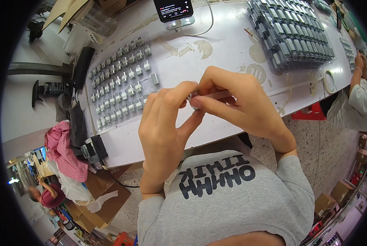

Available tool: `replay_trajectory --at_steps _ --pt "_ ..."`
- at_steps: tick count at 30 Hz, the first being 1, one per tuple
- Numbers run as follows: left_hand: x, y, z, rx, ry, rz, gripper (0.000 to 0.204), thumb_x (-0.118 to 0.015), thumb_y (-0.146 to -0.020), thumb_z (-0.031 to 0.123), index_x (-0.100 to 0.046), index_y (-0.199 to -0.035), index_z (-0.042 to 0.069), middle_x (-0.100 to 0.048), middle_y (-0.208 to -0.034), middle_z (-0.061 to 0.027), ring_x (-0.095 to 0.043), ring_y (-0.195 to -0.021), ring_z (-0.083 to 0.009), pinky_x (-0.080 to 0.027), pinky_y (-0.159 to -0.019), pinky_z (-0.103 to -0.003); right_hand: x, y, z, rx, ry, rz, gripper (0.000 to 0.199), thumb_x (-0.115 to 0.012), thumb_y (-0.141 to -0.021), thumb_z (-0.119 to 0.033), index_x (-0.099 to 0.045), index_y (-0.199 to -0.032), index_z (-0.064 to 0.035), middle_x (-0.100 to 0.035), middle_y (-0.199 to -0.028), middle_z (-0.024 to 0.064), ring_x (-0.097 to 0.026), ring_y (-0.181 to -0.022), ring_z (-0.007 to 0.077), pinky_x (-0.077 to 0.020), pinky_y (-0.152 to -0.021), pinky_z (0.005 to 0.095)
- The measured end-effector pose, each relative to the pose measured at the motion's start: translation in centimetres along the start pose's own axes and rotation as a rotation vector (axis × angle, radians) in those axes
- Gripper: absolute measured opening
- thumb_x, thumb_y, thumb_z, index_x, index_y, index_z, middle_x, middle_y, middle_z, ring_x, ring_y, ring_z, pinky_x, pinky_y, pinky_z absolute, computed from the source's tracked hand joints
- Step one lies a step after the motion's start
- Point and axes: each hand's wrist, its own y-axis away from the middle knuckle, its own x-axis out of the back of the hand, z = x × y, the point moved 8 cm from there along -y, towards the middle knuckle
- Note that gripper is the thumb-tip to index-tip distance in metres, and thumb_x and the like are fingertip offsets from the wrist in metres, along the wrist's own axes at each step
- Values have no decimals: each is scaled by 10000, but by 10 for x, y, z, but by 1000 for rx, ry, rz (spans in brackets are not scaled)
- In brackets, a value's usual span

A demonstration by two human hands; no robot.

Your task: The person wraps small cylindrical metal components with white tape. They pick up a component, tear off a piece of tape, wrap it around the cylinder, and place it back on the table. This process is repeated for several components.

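Over the table's front edge my hands meet fingertip to fingertip. My left hand (161,119) pinches a small silvery cylinder (194,99), mostly covered by fingers. The thumb and forefinger of my right hand (243,104) press on its other side. A pale narrow strip (220,95) runs from the cylinder into my right hand; whether that hand grips it is hard to see. Left of my hands lies a clear plastic tray (109,126) with rows of small metal cylinders, many with white bands. One cylinder (155,79) sits at the tray's right edge.
Stacked clear trays of similar cylinders (292,35) stand at the back right. A lit phone (174,10) with a white cable (210,24) is at the back. Beyond lie a tape roll (329,81) and another person's arm (359,65). A black device (94,149) sits at the left corner.
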Motion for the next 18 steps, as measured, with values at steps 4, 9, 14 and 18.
replay_trajectory --at_steps 4,9,14,18 --pt "1 1 -7 59 -6 -35 353 -709 -598 21 -556 -914 48 -565 -782 -40 -513 -658 -163 -426 -578 -270 2 -1 -2 24 7 -36 94 -591 -791 -72 -530 -789 -1 -542 -652 19 -499 -590 44 -387 -494 176" --pt "0 1 -9 133 108 -56 315 -713 -618 42 -562 -895 39 -577 -798 -43 -537 -674 -155 -444 -592 -256 5 0 -6 46 -22 -60 82 -594 -781 -66 -544 -771 -3 -533 -645 7 -444 -538 39 -337 -448 185" --pt "4 3 -4 169 160 -88 338 -730 -602 44 -563 -896 38 -581 -794 -45 -541 -665 -143 -454 -595 -247 8 4 -20 171 60 -34 106 -624 -749 -77 -548 -730 -5 -533 -645 1 -444 -530 49 -344 -447 195" --pt "5 4 2 139 262 -80 378 -755 -567 41 -566 -894 39 -582 -783 -39 -535 -650 -134 -444 -580 -238 6 4 -13 26 -195 -121 121 -643 -730 -89 -547 -713 -17 -536 -647 -1 -445 -529 55 -337 -460 190"
